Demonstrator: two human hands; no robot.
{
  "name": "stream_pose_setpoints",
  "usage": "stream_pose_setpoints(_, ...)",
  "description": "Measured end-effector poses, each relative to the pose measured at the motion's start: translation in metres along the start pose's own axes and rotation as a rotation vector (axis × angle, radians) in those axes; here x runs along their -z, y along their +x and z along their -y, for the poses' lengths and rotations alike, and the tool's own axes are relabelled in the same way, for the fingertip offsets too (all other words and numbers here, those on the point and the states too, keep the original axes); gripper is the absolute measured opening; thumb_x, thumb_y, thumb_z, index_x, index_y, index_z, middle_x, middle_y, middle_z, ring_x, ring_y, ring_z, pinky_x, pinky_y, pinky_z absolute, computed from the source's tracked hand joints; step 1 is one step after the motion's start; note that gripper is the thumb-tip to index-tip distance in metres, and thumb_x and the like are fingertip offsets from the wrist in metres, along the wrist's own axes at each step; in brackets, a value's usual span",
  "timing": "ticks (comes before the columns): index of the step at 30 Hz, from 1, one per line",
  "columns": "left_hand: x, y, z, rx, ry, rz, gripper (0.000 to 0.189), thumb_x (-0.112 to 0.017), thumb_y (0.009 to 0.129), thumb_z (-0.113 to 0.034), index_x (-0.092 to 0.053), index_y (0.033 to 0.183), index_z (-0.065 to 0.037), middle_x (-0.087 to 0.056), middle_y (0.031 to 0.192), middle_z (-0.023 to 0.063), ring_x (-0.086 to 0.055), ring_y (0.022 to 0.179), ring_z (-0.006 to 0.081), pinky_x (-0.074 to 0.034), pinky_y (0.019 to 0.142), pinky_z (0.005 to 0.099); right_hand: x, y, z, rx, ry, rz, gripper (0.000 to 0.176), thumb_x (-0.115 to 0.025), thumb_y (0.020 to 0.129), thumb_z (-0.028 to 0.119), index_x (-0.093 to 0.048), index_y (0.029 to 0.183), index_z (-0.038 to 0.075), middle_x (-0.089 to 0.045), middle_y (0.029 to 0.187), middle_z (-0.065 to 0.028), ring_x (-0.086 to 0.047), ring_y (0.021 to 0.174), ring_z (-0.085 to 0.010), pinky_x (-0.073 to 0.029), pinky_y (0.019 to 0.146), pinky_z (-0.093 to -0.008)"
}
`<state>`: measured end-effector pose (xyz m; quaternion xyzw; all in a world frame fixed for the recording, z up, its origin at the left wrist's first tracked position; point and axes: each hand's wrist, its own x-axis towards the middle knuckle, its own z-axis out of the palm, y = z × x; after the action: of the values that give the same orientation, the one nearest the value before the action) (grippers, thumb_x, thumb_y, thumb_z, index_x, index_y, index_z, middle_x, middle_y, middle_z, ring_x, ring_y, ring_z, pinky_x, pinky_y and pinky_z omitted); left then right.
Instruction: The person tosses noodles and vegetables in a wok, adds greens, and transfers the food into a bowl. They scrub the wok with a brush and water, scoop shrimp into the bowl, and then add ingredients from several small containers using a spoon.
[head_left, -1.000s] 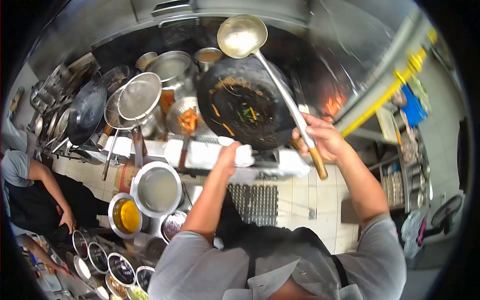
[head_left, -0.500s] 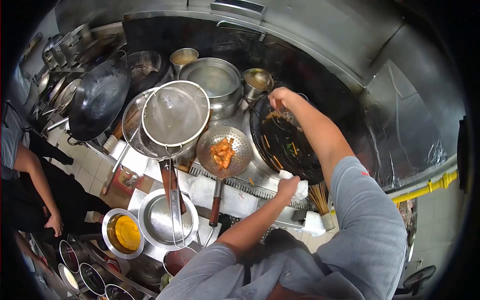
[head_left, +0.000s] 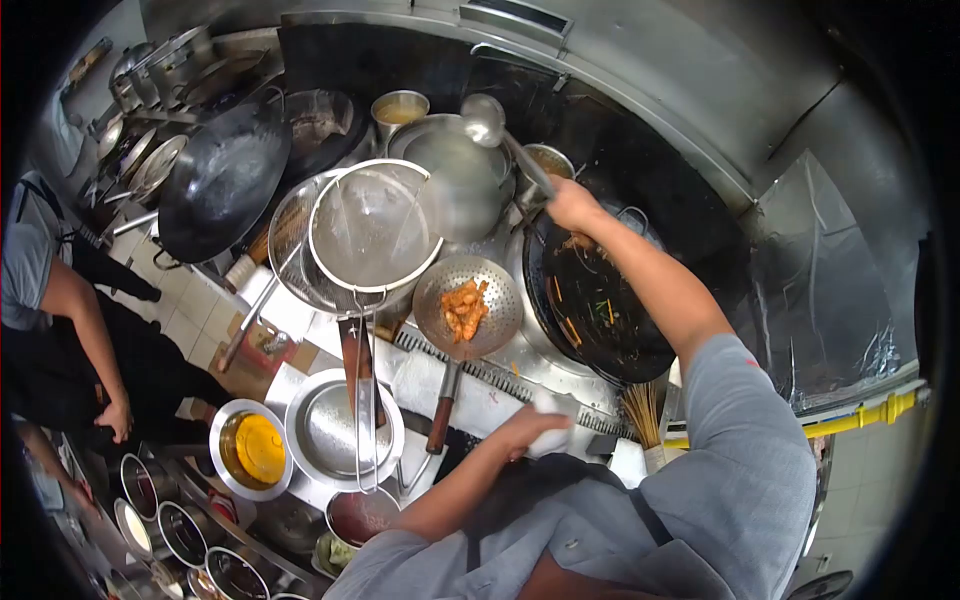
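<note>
My right hand point(head_left: 577, 207) is wrapped round the handle of a metal ladle point(head_left: 484, 120), whose bowl is raised over the back of the large steel pot point(head_left: 430, 150). Below that forearm lies a black wok point(head_left: 610, 335) with scattered orange and green strips and a small noodle-like clump. Near the counter's front edge, my left hand point(head_left: 522, 430) is closed on a white cloth point(head_left: 552, 424), blurred by motion. To its left, a perforated skimmer point(head_left: 500, 330) with a wooden handle holds browned fried pieces point(head_left: 465, 308).
Mesh strainers point(head_left: 370, 225) lie left of the skimmer. A steel basin point(head_left: 345, 430) and a bowl of yellow liquid point(head_left: 258, 448) stand nearer me. A bamboo brush point(head_left: 642, 415) stands right of the cloth. Another person point(head_left: 80, 320) stands at far left.
My right hand has lifted the ladle from beside the wok up over the pot. My left hand has drawn the cloth back from the wok's rim towards me. The view has shifted slightly.
</note>
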<state>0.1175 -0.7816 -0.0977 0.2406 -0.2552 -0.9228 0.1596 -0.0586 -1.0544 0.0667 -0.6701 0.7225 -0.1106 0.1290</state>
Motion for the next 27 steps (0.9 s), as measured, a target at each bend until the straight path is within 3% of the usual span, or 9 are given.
stream_pose_setpoints(3,0.027,-0.046,0.016,-0.01,-0.026,-0.116,0.041,-0.071,0.075,-0.014,-0.058,0.112,-0.001,-0.065,0.092,0.0098,-0.063,0.077,0.0196,-0.052,0.068,0.0333,-0.051,0.055,0.004,-0.044,0.305,0.393,0.021,-0.049,0.085,0.011,-0.056,0.096,-0.006,-0.065,0.079,-0.0186,-0.062,0.054,-0.027,-0.05,0.052,-0.0396)
stream_pose_setpoints(5,0.053,-0.072,0.042,0.001,-0.103,-0.249,0.037,-0.069,0.077,-0.018,-0.058,0.108,0.0,-0.065,0.09,0.0106,-0.064,0.076,0.0215,-0.053,0.069,0.0339,-0.052,0.068,-0.004,-0.349,1.328,0.804,0.015,-0.053,0.087,0.014,-0.053,0.081,0.001,-0.053,0.058,-0.0039,-0.042,0.035,-0.0116,-0.036,0.034,-0.0281)
stream_pose_setpoints(9,0.094,-0.074,0.132,-0.007,-0.453,-0.365,0.024,-0.058,0.082,-0.018,-0.058,0.099,-0.001,-0.064,0.086,0.0107,-0.065,0.077,0.0242,-0.055,0.071,0.0389,0.0,0.01,0.003,-0.501,1.861,0.914,0.016,-0.052,0.091,0.01,-0.043,0.079,0.005,-0.041,0.056,0.0044,-0.037,0.038,-0.0009,-0.031,0.034,-0.0151)
stream_pose_setpoints(11,0.116,-0.038,0.193,-0.038,-0.533,-0.409,0.022,-0.051,0.085,-0.02,-0.059,0.097,-0.004,-0.064,0.087,0.0092,-0.064,0.077,0.0237,-0.054,0.072,0.0401,0.034,-0.029,-0.008,-0.408,1.848,0.863,0.013,-0.05,0.093,0.008,-0.044,0.098,-0.003,-0.042,0.063,0.0033,-0.038,0.041,-0.0003,-0.031,0.033,-0.015)
stream_pose_setpoints(15,0.105,0.056,0.264,-0.047,-0.74,-0.411,0.028,-0.047,0.086,-0.032,-0.061,0.093,-0.009,-0.065,0.083,0.0074,-0.064,0.08,0.026,-0.053,0.075,0.0428,0.108,-0.112,-0.049,-0.228,1.842,0.832,0.024,-0.046,0.095,0.011,-0.043,0.11,-0.007,-0.041,0.068,0.0019,-0.038,0.042,0.0002,-0.031,0.032,-0.0156)
stream_pose_setpoints(18,0.081,0.117,0.308,-0.042,-0.819,-0.35,0.031,-0.045,0.086,-0.035,-0.062,0.096,-0.011,-0.066,0.089,0.0068,-0.063,0.086,0.0263,-0.052,0.08,0.0441,0.152,-0.179,-0.074,-0.269,1.866,0.816,0.031,-0.04,0.097,0.011,-0.04,0.121,-0.008,-0.041,0.07,0.0003,-0.039,0.042,-0.0002,-0.032,0.031,-0.0156)
stream_pose_setpoints(20,0.066,0.144,0.336,-0.033,-1.006,-0.497,0.035,-0.043,0.087,-0.036,-0.062,0.105,-0.013,-0.066,0.097,0.0065,-0.062,0.095,0.0271,-0.049,0.085,0.0472,0.166,-0.218,-0.089,-0.377,1.837,0.798,0.027,-0.043,0.096,0.012,-0.044,0.118,-0.004,-0.043,0.068,-0.0004,-0.039,0.041,-0.0021,-0.03,0.03,-0.0173)
stream_pose_setpoints(25,0.029,0.074,0.295,-0.012,-0.962,-0.301,0.04,-0.043,0.085,-0.032,-0.055,0.116,-0.009,-0.06,0.113,0.0158,-0.058,0.104,0.0368,-0.045,0.093,0.0546,0.133,-0.266,-0.13,-0.468,1.176,0.491,0.018,-0.058,0.087,0.01,-0.049,0.102,0.005,-0.046,0.062,0.0008,-0.039,0.04,-0.0035,-0.03,0.032,-0.0194)
stream_pose_setpoints(27,0.034,0.044,0.287,-0.071,-0.917,-0.177,0.048,-0.042,0.085,-0.038,-0.051,0.121,-0.008,-0.052,0.126,0.0235,-0.054,0.111,0.0432,-0.038,0.098,0.0618,0.102,-0.273,-0.15,-0.383,0.894,0.421,0.028,-0.062,0.082,0.004,-0.055,0.11,0.001,-0.048,0.059,0.0,-0.043,0.041,-0.008,-0.034,0.035,-0.0256)
